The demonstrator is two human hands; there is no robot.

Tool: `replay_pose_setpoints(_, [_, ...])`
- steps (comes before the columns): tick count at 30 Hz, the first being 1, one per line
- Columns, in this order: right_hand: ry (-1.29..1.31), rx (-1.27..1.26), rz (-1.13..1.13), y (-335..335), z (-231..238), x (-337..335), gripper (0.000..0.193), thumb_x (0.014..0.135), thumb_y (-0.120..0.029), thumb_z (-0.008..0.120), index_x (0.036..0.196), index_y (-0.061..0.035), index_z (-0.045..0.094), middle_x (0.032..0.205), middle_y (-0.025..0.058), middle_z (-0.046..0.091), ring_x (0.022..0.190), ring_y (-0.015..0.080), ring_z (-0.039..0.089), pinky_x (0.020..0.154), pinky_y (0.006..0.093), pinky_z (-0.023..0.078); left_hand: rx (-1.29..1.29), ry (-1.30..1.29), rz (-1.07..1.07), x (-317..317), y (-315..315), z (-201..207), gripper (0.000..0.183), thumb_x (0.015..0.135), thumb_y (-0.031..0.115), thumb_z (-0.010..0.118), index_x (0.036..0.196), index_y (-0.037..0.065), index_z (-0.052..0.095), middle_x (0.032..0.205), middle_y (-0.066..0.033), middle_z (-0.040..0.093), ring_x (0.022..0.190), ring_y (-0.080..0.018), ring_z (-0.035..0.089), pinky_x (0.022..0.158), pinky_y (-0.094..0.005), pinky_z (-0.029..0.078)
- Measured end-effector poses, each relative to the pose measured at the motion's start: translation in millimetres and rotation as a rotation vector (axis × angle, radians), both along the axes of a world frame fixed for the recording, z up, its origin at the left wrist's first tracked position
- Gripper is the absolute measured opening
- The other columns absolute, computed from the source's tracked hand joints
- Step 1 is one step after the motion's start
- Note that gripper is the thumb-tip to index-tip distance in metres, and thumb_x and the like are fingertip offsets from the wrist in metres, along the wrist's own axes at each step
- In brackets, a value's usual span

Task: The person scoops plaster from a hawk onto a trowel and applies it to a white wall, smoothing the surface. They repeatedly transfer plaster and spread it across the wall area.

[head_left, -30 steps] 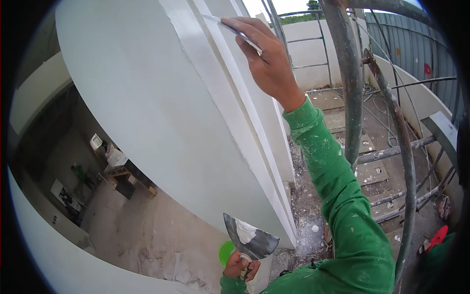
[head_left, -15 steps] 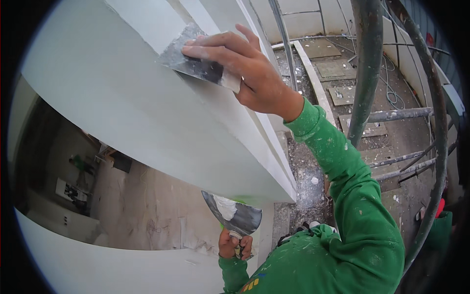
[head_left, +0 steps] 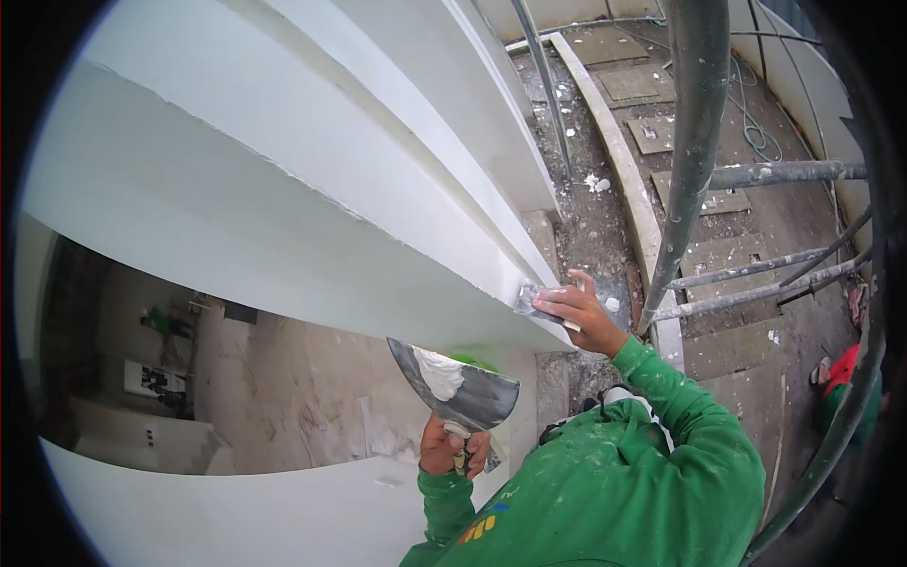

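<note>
My left hand (head_left: 440, 448) is wrapped round the handle of a wide putty knife (head_left: 480, 399), its dark blade pointing up and away. A lump of white putty (head_left: 438, 374) lies on that blade. Farther right, my right hand (head_left: 593, 319) grips a small flat scraper blade (head_left: 529, 299) between thumb and fingers. The scraper rests on the near end of the white wall edge (head_left: 406, 244), by the corner. A thin, slightly rough line of putty runs along this edge. Part of the putty knife's handle is hidden by my fingers.
Scaffold pipes (head_left: 694, 142) stand and cross close by my right arm. Beyond them are a pale curb (head_left: 605, 123), paving slabs and a hose (head_left: 756, 132). A room with a dusty floor (head_left: 283, 397) shows through the opening at left. Someone in red and green (head_left: 846, 378) is at far right.
My right hand has come down and toward me along the wall edge with the scraper, from the upper part to the near corner. The putty knife in my left hand has barely moved.
</note>
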State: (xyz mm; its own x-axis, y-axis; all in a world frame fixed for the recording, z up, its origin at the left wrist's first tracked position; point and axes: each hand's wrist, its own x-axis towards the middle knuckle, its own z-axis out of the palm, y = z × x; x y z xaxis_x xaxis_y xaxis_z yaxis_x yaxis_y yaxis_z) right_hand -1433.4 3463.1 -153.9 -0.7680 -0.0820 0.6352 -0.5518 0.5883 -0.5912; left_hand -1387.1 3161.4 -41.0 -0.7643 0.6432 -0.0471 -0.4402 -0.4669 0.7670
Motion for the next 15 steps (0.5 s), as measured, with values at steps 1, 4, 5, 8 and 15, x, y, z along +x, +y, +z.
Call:
replay_pose_setpoints(1, [0.047,-0.039,-0.025,0,12,10,0.044,0.077,-0.001,0.060,0.120,-0.0100,0.058,0.119,0.0040,0.058,0.115,0.0226,0.053,0.102,0.0484,0.027,0.010,0.000,-0.035,0,5,-2,0.059,0.088,0.018,0.062,0.137,0.007,0.030,0.071,-0.0110,0.042,0.043,-0.0182,0.043,0.029,-0.0273,0.037])
replay_pose_setpoints(4, [0.139,-0.255,0.005,-10,68,50,0.052,0.074,0.008,0.058,0.125,-0.0029,0.053,0.119,0.0143,0.055,0.109,0.0320,0.052,0.096,0.0426,0.038,0.058,-0.082,-0.152,1,21,-9,0.058,0.087,0.018,0.062,0.136,0.005,0.032,0.071,-0.0108,0.043,0.043,-0.0177,0.043,0.029,-0.0262,0.036])
replay_pose_setpoints(5, [0.176,-0.300,0.043,-18,88,61,0.054,0.072,0.010,0.058,0.125,-0.0017,0.052,0.118,0.0150,0.055,0.109,0.0322,0.052,0.096,0.0422,0.039,0.077,-0.127,-0.194,2,25,-11,0.058,0.087,0.018,0.062,0.136,0.005,0.033,0.071,-0.0107,0.043,0.042,-0.0176,0.043,0.029,-0.0257,0.036])
replay_pose_setpoints(8, [0.173,-0.345,0.167,-39,113,75,0.061,0.068,0.016,0.057,0.127,0.0014,0.050,0.115,0.0166,0.054,0.109,0.0330,0.051,0.095,0.0409,0.041,0.095,-0.225,-0.250,7,31,-21,0.060,0.086,0.018,0.063,0.136,0.003,0.033,0.071,-0.0109,0.044,0.042,-0.0162,0.043,0.028,-0.0249,0.034])
replay_pose_setpoints(15, [-0.223,-0.729,-0.061,-2,85,82,0.047,0.079,0.009,0.056,0.125,0.0036,0.048,0.104,0.0116,0.059,0.096,0.0253,0.060,0.087,0.0325,0.047,-0.436,0.410,-0.089,-24,19,17,0.049,0.086,0.013,0.063,0.130,0.004,0.042,0.080,-0.0103,0.054,0.055,-0.0160,0.051,0.042,-0.0278,0.042])
